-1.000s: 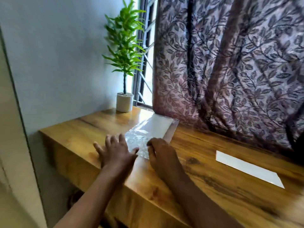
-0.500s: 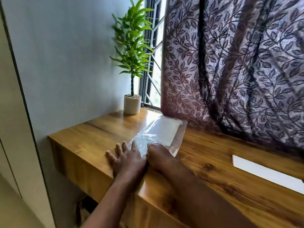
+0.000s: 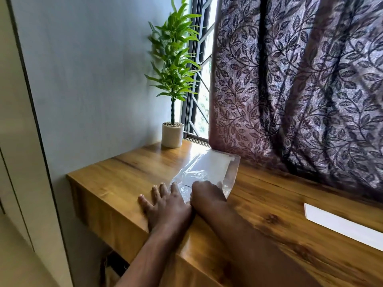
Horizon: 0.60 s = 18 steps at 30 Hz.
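A clear plastic bag (image 3: 207, 168) with a white sheet inside lies flat on the wooden table (image 3: 124, 175), its far end near the curtain. My right hand (image 3: 207, 193) sits on the bag's near end with fingers curled down onto the plastic; the fingertips are hidden behind the back of the hand. My left hand (image 3: 167, 206) lies flat on the table just left of the bag's near corner, fingers straight and spread, its thumb side against my right wrist.
A small potted plant (image 3: 172, 134) stands at the table's far left corner by the window (image 3: 199, 100). A patterned curtain (image 3: 300, 90) hangs along the back edge. A white paper strip (image 3: 339, 224) lies to the right. The table's left edge drops off near my left hand.
My two hands have drawn together until the left touches the right wrist. The right hand stays on the bag's near end. The view has shifted slightly left.
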Tool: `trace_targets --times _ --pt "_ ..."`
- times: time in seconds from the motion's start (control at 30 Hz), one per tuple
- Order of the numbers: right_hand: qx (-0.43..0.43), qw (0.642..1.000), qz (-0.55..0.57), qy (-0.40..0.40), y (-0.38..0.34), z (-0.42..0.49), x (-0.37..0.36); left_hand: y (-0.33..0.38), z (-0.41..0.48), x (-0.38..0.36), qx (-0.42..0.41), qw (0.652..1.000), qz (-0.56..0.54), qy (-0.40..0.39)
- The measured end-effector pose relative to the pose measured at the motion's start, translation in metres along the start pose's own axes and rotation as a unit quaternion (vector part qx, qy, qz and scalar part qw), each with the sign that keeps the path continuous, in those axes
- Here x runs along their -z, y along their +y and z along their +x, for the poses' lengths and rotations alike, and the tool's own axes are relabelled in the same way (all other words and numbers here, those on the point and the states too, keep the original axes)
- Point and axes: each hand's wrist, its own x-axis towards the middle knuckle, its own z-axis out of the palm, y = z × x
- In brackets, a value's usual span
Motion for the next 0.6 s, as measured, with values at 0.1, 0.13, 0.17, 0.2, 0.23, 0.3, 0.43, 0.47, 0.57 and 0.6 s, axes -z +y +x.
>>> trace_targets --times 0.1,0.13,0.17,0.2,0.23,0.3,0.43,0.47,0.57,0.6 --pt "0.025 0.997 -0.023 0.071 -0.003 -0.003 0.003 -0.002 -0.002 -0.001 -0.005 1.0 -0.009 0.002" --pt "0.034 0.996 -0.019 0.079 -0.004 -0.002 0.002 -0.002 -0.003 -0.001 -0.004 1.0 -0.013 0.005" --pt "0.041 0.997 -0.006 0.071 -0.003 -0.001 0.002 -0.002 -0.003 -0.001 -0.002 1.0 -0.019 0.009" --pt "0.047 0.998 0.013 0.051 -0.001 0.001 0.0 -0.002 -0.004 0.0 -0.001 1.0 -0.026 0.012" --pt "0.044 0.998 0.032 0.02 0.0 0.004 -0.001 -0.003 -0.004 0.0 0.0 0.999 -0.032 0.014" --pt "0.026 0.997 0.06 -0.041 0.005 0.008 0.001 -0.003 -0.004 0.0 0.001 0.999 -0.037 0.017" --pt "0.063 0.998 0.01 -0.007 0.008 0.008 0.013 -0.002 -0.005 0.001 0.001 0.999 -0.04 0.02" --pt "0.086 0.996 -0.021 0.004 0.006 0.006 0.015 -0.001 -0.005 0.001 0.002 0.999 -0.039 0.02" --pt "0.142 0.984 -0.105 0.02 -0.005 -0.001 0.016 -0.001 -0.006 0.0 0.002 0.999 -0.036 0.027" --pt "0.15 0.981 -0.12 0.033 -0.007 -0.002 0.016 -0.002 -0.006 0.0 0.001 0.999 -0.038 0.028"
